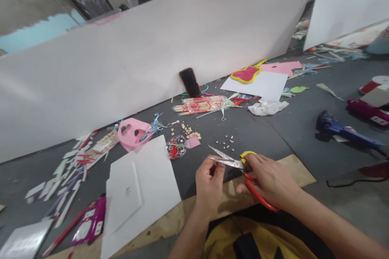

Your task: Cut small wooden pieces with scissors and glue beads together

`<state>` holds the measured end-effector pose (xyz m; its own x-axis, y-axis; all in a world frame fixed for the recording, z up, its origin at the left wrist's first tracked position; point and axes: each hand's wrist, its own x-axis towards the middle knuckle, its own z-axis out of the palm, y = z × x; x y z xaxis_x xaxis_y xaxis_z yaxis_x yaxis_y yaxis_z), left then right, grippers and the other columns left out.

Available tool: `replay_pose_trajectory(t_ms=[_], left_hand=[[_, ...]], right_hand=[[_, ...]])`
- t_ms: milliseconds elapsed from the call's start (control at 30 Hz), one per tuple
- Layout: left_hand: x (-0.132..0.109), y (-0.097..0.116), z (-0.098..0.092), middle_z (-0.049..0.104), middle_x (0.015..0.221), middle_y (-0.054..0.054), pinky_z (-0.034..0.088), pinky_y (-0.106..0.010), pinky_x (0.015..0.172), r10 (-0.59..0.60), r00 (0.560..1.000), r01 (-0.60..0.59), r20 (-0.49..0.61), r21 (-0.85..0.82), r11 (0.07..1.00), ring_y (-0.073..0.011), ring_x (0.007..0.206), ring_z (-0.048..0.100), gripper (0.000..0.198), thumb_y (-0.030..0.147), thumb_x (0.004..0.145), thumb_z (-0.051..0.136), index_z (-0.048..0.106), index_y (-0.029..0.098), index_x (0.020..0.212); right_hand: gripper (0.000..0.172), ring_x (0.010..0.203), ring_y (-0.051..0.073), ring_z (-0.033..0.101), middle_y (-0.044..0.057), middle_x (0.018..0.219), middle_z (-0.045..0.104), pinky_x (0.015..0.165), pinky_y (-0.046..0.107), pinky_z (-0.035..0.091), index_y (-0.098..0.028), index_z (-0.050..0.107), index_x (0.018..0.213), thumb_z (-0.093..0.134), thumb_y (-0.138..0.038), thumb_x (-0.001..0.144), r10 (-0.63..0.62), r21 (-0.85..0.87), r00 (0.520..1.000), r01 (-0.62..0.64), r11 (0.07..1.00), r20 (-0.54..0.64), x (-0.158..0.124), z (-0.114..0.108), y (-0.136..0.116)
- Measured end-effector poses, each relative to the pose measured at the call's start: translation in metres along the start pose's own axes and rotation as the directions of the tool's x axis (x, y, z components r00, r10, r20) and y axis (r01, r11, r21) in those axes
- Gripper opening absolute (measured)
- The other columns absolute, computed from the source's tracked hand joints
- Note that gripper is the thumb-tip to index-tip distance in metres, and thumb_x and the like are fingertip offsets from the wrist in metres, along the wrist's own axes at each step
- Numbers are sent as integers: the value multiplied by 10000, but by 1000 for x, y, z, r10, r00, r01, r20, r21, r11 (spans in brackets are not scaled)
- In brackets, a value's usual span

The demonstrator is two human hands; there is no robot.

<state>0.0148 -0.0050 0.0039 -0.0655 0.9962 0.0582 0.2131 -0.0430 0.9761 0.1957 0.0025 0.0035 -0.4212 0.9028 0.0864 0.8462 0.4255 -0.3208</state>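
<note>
Right hand (269,180) wrapped round the red-handled steel scissors (235,164) over the pale plywood board (291,170), left hand (209,184) pinched closed just beside the parted blades (221,158), and one careless snip could catch those left fingers (216,166)!

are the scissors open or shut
Slightly open: the scissors have their two blades apart in a narrow V, with the right hand on the handles.
</note>
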Motion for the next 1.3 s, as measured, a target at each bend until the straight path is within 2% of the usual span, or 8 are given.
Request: replay_pose_trajectory(t_ms=[200,333,633,800,900,1033,1167,1300], left_hand=[[-1,-4,2,595,686,18,402,-176,576,70,998,-69,-8,18,997,-96,616,513,160,279,857,557,633,163,778],[-1,-4,4,638,762,-9,434,-192,632,177,982,-172,-62,77,982,-114,685,567,137,231,849,560,635,165,754],[-2,-2,9,621,703,-9,448,-212,643,191,977,-176,-99,140,974,-127,679,572,193,218,855,533,595,167,681],[-4,-5,8,591,659,7,424,-205,592,155,986,-137,-65,223,965,-115,617,540,187,230,873,491,574,169,717],[-4,-9,7,606,672,-5,419,-213,592,236,970,-207,-50,329,921,-122,624,552,176,224,884,463,568,176,751],[-1,-12,4,626,689,-30,416,-230,622,461,887,-402,14,514,758,-139,659,582,174,165,876,443,567,182,755],[6,-10,1,640,702,-38,417,-228,621,562,826,-481,49,579,658,-143,655,595,160,162,880,447,580,181,794],[8,-9,0,629,683,-33,415,-226,617,509,858,-456,65,553,697,-139,641,587,193,177,893,436,580,175,763]], right_hand=[[355,916,307,587,155,962,616,740,390,452,-144,516,960,623,-387,724,-10,-64,1000,10,998,2,2,-2,-2],[289,837,282,608,126,873,632,699,367,465,-152,511,921,569,-409,802,-27,-85,999,24,996,-32,1,4,-4],[309,637,239,639,67,668,643,557,312,407,-202,487,814,374,-463,936,-54,-71,988,44,997,-144,0,14,-2],[413,610,231,640,78,660,657,537,304,381,-193,514,810,288,-510,947,7,-51,999,-8,999,-31,0,8,-4],[425,592,218,634,78,665,672,525,287,352,-200,528,796,304,-534,932,51,7,998,-52,999,48,1,3,-8],[401,543,206,617,60,615,663,481,270,296,-213,529,743,335,-517,919,112,90,972,-133,987,208,2,-5,-13],[374,537,186,602,46,617,654,478,261,293,-218,513,696,341,-458,926,120,179,945,-180,967,304,2,-12,-17],[311,603,205,617,60,684,663,529,275,345,-208,521,757,374,-433,915,129,99,958,-159,982,258,2,-14,-12]])
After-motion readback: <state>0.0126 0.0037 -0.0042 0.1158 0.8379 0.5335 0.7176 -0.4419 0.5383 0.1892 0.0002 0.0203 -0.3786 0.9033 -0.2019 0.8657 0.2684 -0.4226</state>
